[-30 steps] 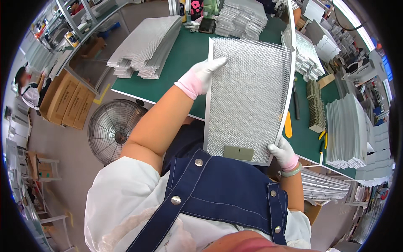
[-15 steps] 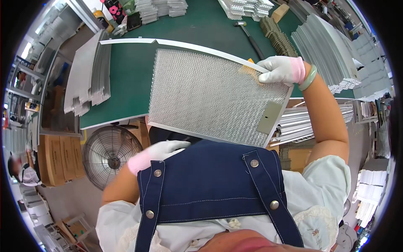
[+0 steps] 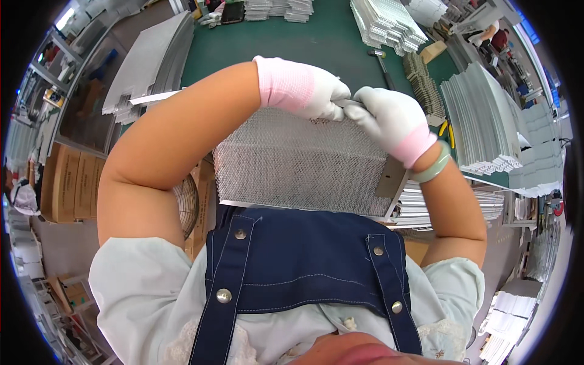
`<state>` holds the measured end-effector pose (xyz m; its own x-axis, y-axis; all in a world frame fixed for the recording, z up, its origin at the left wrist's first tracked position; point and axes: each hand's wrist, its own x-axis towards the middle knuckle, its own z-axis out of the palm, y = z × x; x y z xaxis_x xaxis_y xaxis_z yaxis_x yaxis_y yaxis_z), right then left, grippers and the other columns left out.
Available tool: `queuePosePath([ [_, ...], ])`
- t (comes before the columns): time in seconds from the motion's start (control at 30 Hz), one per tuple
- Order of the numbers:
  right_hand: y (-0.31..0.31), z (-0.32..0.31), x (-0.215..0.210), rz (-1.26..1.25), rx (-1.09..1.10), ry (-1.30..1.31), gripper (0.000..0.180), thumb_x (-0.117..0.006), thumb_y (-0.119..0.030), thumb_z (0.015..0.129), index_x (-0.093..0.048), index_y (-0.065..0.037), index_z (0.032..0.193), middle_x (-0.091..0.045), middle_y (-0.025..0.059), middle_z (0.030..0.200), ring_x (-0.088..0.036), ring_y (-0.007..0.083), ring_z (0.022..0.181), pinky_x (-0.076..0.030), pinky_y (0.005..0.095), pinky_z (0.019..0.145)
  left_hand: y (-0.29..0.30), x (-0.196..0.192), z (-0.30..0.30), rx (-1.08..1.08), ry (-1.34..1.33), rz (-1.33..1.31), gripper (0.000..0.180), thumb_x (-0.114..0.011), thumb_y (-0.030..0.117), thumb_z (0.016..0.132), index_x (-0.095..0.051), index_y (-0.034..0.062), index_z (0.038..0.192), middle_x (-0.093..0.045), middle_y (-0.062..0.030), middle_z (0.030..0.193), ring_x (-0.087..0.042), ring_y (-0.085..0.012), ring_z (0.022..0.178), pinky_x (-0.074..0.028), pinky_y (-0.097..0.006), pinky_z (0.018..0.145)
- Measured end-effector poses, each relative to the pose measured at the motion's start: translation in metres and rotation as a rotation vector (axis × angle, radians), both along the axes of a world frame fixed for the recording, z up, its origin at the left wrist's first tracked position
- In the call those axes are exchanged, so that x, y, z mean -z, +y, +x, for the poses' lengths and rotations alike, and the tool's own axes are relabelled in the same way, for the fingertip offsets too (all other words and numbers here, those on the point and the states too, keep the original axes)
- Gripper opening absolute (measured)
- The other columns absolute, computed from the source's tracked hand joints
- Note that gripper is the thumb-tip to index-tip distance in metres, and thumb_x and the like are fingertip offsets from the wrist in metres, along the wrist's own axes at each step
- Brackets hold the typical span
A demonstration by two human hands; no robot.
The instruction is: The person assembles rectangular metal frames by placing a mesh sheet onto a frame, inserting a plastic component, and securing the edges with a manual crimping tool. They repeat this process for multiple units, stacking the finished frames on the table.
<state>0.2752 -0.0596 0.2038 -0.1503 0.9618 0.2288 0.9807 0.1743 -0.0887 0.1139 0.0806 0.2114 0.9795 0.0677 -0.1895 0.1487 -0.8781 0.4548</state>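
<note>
A silver mesh filter panel lies in front of my apron, its near edge in a thin metal rim. My left hand, in a white glove with a pink cuff, reaches across to the panel's far edge. There its fingers close on a light metal frame strip. My right hand, gloved the same way, pinches that strip just beside the left fingers. The strip's other end sticks out to the left, past my left forearm, which hides its middle. A grey plate sits at the panel's right edge.
Metal sheets are stacked at the left, more panels at the right. A hammer, a row of small metal pieces, a wooden block and yellow-handled pliers lie on the green table. A fan stands below.
My left hand has come up from beside my apron to the far edge and taken hold of the strip. My right hand has shifted left along it, next to the left.
</note>
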Motion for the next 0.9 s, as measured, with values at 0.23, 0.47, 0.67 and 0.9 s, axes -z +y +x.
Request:
queuePosePath([
  [0.23,0.002,0.03,0.034,0.025,-0.043,-0.011,0.035,-0.055,-0.039,0.095,-0.058,-0.008,0.08,-0.061,0.0144,0.07,-0.063,0.0348,0.071,-0.049,0.0449,0.063,0.016,0.027,-0.06,-0.228,-0.144,0.339,0.034,-0.053,0.038,0.097,-0.059,0.0045,0.101,-0.062,-0.0167,0.076,-0.063,-0.0375,0.076,-0.05,-0.045,0.07],
  [0.47,0.024,0.009,0.025,0.072,-0.19,0.248,0.028,-0.058,-0.034,0.093,-0.062,-0.007,0.087,-0.063,0.0149,0.079,-0.063,0.0364,0.078,-0.05,0.0452,0.07,0.015,0.017,-0.078,-0.242,-0.218,0.235,0.031,-0.054,0.034,0.097,-0.06,0.003,0.095,-0.062,-0.0186,0.08,-0.063,-0.0364,0.08,-0.05,-0.044,0.073],
  [0.67,0.041,-0.033,0.022,0.133,-0.097,0.1,0.026,-0.063,-0.033,0.088,-0.064,-0.008,0.085,-0.064,0.0137,0.081,-0.064,0.0342,0.079,-0.05,0.0442,0.071,0.021,-0.011,-0.073,-0.247,0.02,0.034,0.027,-0.056,0.028,0.093,-0.06,0.0008,0.098,-0.062,-0.0191,0.084,-0.063,-0.0333,0.085,-0.048,-0.042,0.079],
  [0.9,0.052,-0.031,0.025,-0.193,-0.06,0.046,0.038,-0.056,-0.042,0.094,-0.06,-0.005,0.083,-0.064,0.0145,0.077,-0.064,0.0346,0.075,-0.05,0.0447,0.068,0.015,0.019,-0.076,-0.287,-0.015,0.15,0.039,-0.048,0.039,0.098,-0.062,0.0032,0.102,-0.067,-0.018,0.085,-0.066,-0.0353,0.088,-0.051,-0.044,0.081],
])
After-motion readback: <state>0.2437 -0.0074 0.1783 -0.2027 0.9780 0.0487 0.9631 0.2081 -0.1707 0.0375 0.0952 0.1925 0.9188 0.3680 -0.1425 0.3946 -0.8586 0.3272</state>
